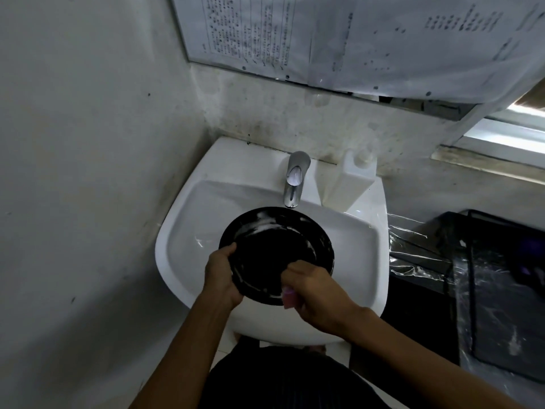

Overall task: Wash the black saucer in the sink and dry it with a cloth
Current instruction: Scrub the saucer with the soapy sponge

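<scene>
Saucer [275,255] is held tilted over the sink [348,246], below the tap [293,181], so suds can run off. Its edge is gripped by the left hand [221,276]; a pink thing [289,296] is pressed on it by the closed right hand [312,290].

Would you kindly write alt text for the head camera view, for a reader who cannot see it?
A person holds a soapy black saucer over a white sink, the left hand gripping its rim while the right hand rubs it with something pink. A chrome tap and a white soap bottle stand behind.
</scene>
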Tool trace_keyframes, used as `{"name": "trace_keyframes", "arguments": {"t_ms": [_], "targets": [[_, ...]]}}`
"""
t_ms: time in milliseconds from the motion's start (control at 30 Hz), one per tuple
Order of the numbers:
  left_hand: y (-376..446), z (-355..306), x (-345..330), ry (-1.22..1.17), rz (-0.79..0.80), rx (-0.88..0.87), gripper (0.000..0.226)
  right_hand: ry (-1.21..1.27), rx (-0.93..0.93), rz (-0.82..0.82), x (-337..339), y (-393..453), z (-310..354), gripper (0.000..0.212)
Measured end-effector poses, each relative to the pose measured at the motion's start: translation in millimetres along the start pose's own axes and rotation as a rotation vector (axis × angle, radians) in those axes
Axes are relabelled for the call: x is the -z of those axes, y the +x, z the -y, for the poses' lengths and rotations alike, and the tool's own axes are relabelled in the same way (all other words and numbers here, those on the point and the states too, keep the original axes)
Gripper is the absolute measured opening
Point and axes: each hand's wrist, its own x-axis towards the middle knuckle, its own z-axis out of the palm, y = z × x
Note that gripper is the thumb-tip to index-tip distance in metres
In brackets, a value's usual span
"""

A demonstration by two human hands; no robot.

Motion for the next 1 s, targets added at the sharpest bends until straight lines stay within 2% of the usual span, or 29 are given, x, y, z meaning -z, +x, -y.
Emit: {"name": "trace_keyframes", "arguments": {"t_ms": [67, 167, 367, 467, 567, 633, 733, 867, 1000], "targets": [[0, 9, -8, -0.06, -0.027, -0.024, 0.03, 0.038, 0.017, 0.031, -3, 6, 7, 0.011], [2, 11, -5, -0.157, -0.051, 0.027, 0.038, 0.125, 0.035, 0.069, 5, 10, 21, 0.038], [7, 5, 4, -0.223, -0.094, 0.024, 0.041, 0.051, 0.059, -0.052, 17, -4, -13, 0.024], [7, 13, -6, -0.219, -0.19, 0.042, 0.04, 0.074, 0.08, -0.041, 3, 5, 0, 0.033], [4, 16, -12, -0.202, -0.229, 0.077, 0.029, 0.084, 0.135, 0.014, -8, 16, 14, 0.037], [1, 13, -10, -0.216, -0.22, 0.065, 0.027, 0.012, 0.167, 0.026, 2, 14, 4, 0.035], [-1, 14, -9, -0.217, -0.178, 0.069, 0.037, -0.08, 0.161, 0.017, 18, 0, -18, 0.032], [-5, 19, -18, -0.207, -0.17, 0.003, 0.04, -0.161, 0.151, 0.024, 9, 4, -12, 0.033], [-15, 7, -12, -0.138, -0.115, 0.032, 0.031, -0.168, 0.168, 0.054, 7, 14, -1, 0.027]]}}
